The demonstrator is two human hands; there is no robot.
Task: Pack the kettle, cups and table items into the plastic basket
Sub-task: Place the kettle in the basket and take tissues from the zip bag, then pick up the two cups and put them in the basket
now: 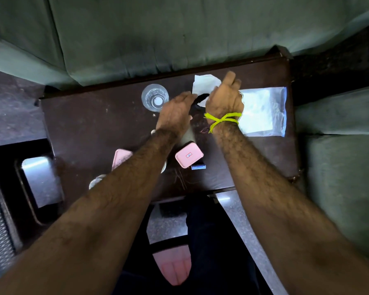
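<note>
Black cord (200, 98) lies curled between your hands, just right of the glass (155, 98). Your left hand (176, 110) grips one end, your right hand (225, 96) pinches the other beside the white paper (205, 83); neither is nearer.

Both forearms are bare and hairy from the near edge of the view out to the hands, with no sleeves showing. The right hand (224, 96) has a bright yellow thread (222, 120) tied round its wrist, knotted on the left side with loose frayed ends sticking out. The left hand (176, 112) wears nothing at the wrist. Below the arms, dark trousers (211, 241) cover the legs, and a pink slipper (173, 267) shows at the near edge.
</note>
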